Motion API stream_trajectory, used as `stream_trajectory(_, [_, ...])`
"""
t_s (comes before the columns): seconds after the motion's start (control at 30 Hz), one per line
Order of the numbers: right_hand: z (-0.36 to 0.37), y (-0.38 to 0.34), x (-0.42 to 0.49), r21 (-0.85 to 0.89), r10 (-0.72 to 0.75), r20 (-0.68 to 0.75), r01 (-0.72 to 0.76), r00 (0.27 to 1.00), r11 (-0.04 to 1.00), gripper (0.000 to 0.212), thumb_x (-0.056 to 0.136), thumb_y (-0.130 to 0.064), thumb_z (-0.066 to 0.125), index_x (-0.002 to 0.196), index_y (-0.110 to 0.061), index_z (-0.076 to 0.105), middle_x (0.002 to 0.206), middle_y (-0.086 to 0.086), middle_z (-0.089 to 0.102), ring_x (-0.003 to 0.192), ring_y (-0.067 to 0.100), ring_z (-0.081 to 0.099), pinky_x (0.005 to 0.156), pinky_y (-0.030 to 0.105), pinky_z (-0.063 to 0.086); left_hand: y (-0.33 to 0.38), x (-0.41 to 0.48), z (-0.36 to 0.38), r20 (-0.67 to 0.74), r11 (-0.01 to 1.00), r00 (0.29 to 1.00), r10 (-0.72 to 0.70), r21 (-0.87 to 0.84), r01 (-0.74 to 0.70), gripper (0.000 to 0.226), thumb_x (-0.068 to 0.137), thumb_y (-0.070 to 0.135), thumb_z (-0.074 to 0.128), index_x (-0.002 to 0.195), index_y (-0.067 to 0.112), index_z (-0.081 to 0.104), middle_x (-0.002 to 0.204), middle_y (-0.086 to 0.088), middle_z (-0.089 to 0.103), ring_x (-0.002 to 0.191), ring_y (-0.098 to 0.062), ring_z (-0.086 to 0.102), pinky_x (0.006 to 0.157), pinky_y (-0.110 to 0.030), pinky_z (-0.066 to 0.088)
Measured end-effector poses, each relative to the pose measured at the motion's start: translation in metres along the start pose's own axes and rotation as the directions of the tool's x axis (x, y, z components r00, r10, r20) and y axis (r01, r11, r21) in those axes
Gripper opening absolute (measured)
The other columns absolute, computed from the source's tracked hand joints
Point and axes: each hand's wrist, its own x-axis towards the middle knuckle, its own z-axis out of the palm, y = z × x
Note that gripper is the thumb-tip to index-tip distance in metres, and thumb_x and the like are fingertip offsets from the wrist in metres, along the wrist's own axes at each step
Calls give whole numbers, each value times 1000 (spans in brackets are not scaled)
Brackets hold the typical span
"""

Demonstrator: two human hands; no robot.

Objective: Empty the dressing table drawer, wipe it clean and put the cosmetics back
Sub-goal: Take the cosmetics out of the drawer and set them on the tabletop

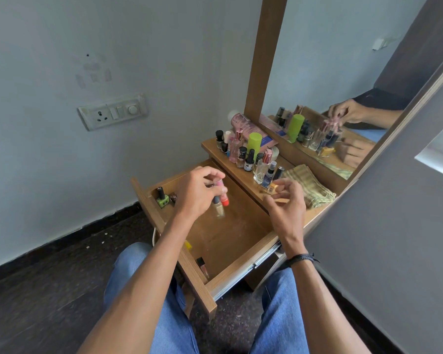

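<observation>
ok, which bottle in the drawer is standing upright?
The green nail polish with the black cap, in the far left corner of the drawer. The clear tube by the front panel lies on its side.

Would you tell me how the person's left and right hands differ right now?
The left hand grips several cosmetic bottles over the open drawer; the right hand holds nothing, beside a yellow bottle on the dressing table. The left hand's fingers curl round the bottles; the right hand's fingers are loosely spread. The right wrist wears a dark band; the left is bare. Both are raised.
</observation>
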Motion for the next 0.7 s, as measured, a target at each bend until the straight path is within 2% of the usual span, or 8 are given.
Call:
stream_trajectory(0.07, [-1, 0, -12, 20, -33, 155, 30, 987, 999, 27, 86, -12, 77, 108, -23, 67, 115, -8, 57, 92, 13, 64, 73, 16, 53, 14, -3, 6, 32, 998, 999, 29, -53, -27, 28, 75, 10, 86, 101, 16, 76, 97, 8, 70, 79, 5, 69, 64, -14, 55])
stream_trajectory(0.17, [-1, 0, -32, 71, -27, 285, 7, 958, 997, 28, 88, -23, 80, 115, -28, 73, 116, -12, 65, 95, 10, 66, 82, 30, 59, 27, -10, 20, 94, 994, 994, 58, -103, -48, 30, 73, 13, 88, 100, 19, 77, 104, 8, 73, 88, -4, 71, 69, -20, 58])
stream_trajectory(0.3, [-10, 2, -47, 198, 17, 286, -76, 958, 977, 40, 86, -24, 81, 124, -28, 71, 106, -5, 76, 96, 18, 73, 87, 38, 59, 33, -13, 30, 155, 993, 983, 96, -82, -84, 29, 73, 17, 88, 99, 22, 77, 108, 12, 71, 93, -5, 70, 75, -21, 58])
stream_trajectory(0.4, [-21, -2, -47, 263, 30, 294, -111, 955, 958, 45, 84, -22, 82, 127, -15, 70, 103, -2, 78, 96, 15, 74, 88, 31, 59, 37, -14, 33, 218, 993, 969, 114, -57, -104, 28, 74, 20, 89, 98, 26, 77, 112, 13, 70, 97, -6, 69, 79, -22, 56])
stream_trajectory(0.47, [-24, -7, -46, 278, 19, 299, -106, 954, 955, 38, 85, -15, 81, 122, -12, 72, 99, -2, 79, 92, 13, 75, 86, 26, 59, 41, -13, 35, 258, 989, 955, 145, -63, -133, 28, 74, 20, 89, 99, 27, 77, 112, 14, 70, 96, -4, 68, 84, -19, 53])
stream_trajectory(0.57, [-26, -8, -39, 242, 27, 253, -90, 967, 966, 23, 87, -10, 79, 110, -13, 76, 93, -6, 78, 85, 8, 74, 78, 19, 56, 49, -10, 36, 281, 981, 941, 191, -90, -172, 33, 75, 17, 88, 105, 24, 77, 113, 12, 70, 95, -1, 69, 80, -9, 50])
stream_trajectory(0.63, [-28, -8, -33, 204, 36, 203, -78, 979, 976, 18, 88, -12, 80, 104, -17, 77, 91, -9, 78, 82, 6, 73, 73, 16, 54, 54, -8, 37, 287, 971, 930, 228, -135, -196, 39, 75, 13, 87, 111, 20, 75, 117, 7, 67, 95, -1, 70, 80, -14, 54])
stream_trajectory(0.7, [-32, -7, -27, 175, 56, 132, -79, 990, 981, 15, 88, -13, 80, 102, -18, 77, 91, -9, 77, 83, 7, 72, 73, 18, 55, 57, -5, 39, 269, 956, 923, 276, -179, -234, 42, 76, 8, 86, 115, 16, 72, 123, 3, 64, 96, -4, 72, 83, -22, 58])
